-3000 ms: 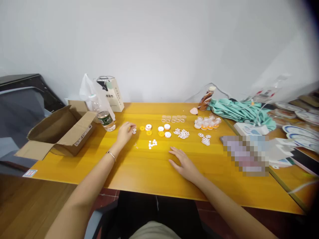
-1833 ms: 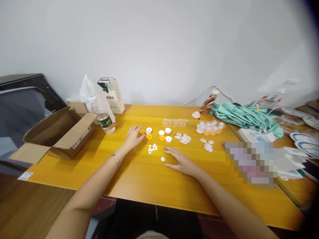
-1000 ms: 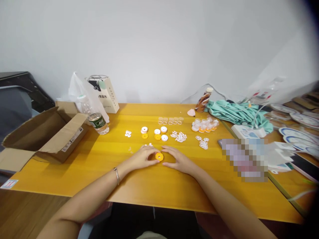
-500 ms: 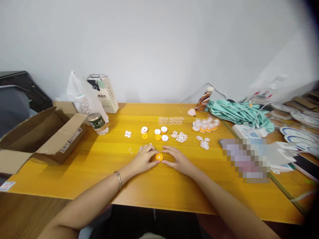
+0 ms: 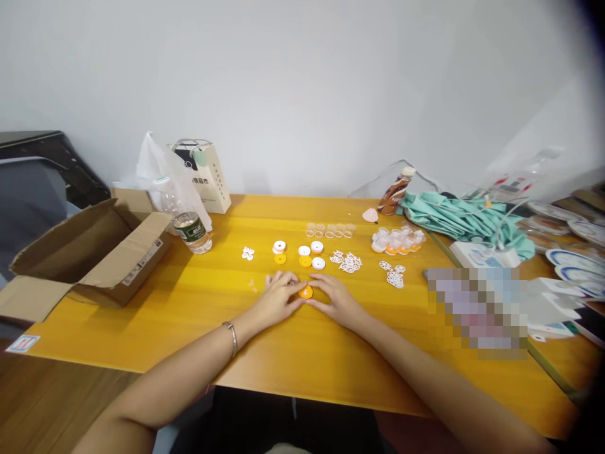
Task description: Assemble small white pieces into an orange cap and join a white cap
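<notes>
Between my two hands is a small orange round disc [image 5: 306,292] with a small whitish piece at its centre. My left hand [image 5: 278,296] pinches its left side with thumb and forefinger, the other fingers curled. On the right side, the thumb and forefinger of my right hand [image 5: 338,302] close on the rim. Just beyond lie a yellow disc [image 5: 305,261] and a white round part [image 5: 318,263]. Tiny clear bits [image 5: 253,286] are left of my left hand. White openwork pieces [image 5: 348,262] lie in a pile to the right.
Clear rings [image 5: 337,232], small white pieces [image 5: 247,253] and clear-topped orange assemblies [image 5: 397,241] are on the table. An open cardboard box [image 5: 137,271] and a water bottle [image 5: 193,233] stand left. A brown bottle [image 5: 396,192] and a folded green umbrella [image 5: 456,214] are back right.
The whole view has shifted slightly, so table things appear further right. Both hands stay around the orange disc, with the fingertips a little further over its rim.
</notes>
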A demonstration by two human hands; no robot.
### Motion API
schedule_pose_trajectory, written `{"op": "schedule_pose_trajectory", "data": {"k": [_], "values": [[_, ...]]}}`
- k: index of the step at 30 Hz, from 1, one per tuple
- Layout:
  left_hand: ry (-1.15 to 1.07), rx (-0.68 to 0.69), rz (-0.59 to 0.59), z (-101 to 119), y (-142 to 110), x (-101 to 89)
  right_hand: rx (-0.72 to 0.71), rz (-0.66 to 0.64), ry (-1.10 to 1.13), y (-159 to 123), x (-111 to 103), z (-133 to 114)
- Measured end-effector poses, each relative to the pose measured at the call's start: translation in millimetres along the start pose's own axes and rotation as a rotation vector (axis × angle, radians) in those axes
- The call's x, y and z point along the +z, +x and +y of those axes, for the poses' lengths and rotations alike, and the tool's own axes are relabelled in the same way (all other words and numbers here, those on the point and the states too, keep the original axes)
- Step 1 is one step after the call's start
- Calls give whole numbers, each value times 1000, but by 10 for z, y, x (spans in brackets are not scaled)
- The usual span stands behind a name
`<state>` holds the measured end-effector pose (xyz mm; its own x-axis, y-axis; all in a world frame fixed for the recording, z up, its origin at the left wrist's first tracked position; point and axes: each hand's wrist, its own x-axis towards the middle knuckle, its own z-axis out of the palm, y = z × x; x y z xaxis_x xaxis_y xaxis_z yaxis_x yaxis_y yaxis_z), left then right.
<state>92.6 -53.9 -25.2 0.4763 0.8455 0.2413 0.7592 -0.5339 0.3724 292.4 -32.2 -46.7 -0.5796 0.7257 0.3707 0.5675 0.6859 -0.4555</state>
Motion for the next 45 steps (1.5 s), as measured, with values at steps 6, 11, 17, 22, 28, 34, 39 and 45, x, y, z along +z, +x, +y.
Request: {"op": "schedule_pose_trajectory", "data": {"k": [6, 11, 17, 22, 28, 34, 39, 45], "values": [[19, -3, -27, 61, -12, -48, -8, -9, 9, 17, 6, 20], [18, -32, 70, -168, -25, -441, 25, 8, 15, -10, -4, 12], [-24, -276, -204, -837, -163, -881, 37, -14, -7, 14, -43, -47], [-64, -333, -347, -908, -188, -846, 32, -20, -19, 21, -49, -58], [-34, -351, -336, -832, -130, -747, 19, -2, -2, 7, -36, -38], [40, -356, -285, -786, -165, -785, 15, 5, 7, 13, -32, -31], [16, -82, -85, -477, -102, -748, 5, 15, 19, 15, -25, -18], [-55, 156, 64, -59, 79, -247, 1, 18, 37, 21, 3, 6]]}}
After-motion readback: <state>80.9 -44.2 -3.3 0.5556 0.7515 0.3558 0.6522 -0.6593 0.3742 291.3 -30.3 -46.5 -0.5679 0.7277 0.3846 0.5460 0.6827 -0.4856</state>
